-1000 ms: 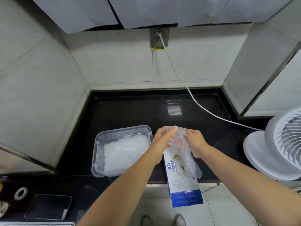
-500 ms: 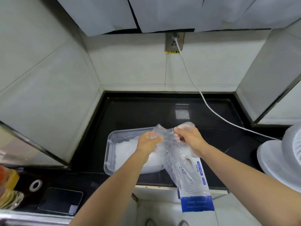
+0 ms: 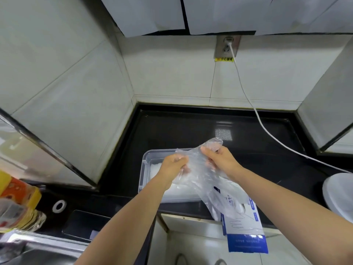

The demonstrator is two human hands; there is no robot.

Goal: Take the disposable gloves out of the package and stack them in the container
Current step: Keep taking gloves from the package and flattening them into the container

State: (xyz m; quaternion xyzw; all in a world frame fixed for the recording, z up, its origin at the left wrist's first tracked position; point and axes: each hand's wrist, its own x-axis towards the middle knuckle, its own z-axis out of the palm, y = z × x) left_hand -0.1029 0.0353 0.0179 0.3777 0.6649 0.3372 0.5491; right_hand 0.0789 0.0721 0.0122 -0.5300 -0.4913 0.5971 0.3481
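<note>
A glove (image 3: 194,159) is being drawn from the package (image 3: 246,241), centre frame.
It is being pinched by left hand (image 3: 174,166) and right hand (image 3: 219,159) over the container (image 3: 145,169); flat spreading before release is advised.

Blk glossy countertop (image 3: 181,127) set in a corner of pale wall tiles (image 3: 172,69). Wall outlet (image 3: 227,46) on the back wall w/ a white plug in it and a yellow warning sticker (image 3: 224,59) just below. A white cable (image 3: 254,108) drops from the plug and trails across the counter toward the far right. White round fan base (image 3: 338,194) at the right edge, cut off by the frame. White paper sheets (image 3: 145,14) hang along the top. Lower left: dark phone (image 3: 84,224) lying flat, a small white ring (image 3: 59,205) near it, orange-yellow packets (image 3: 17,203) (print too blurred to read), and a steel sink (image 3: 38,253) in the btm corner.
</note>
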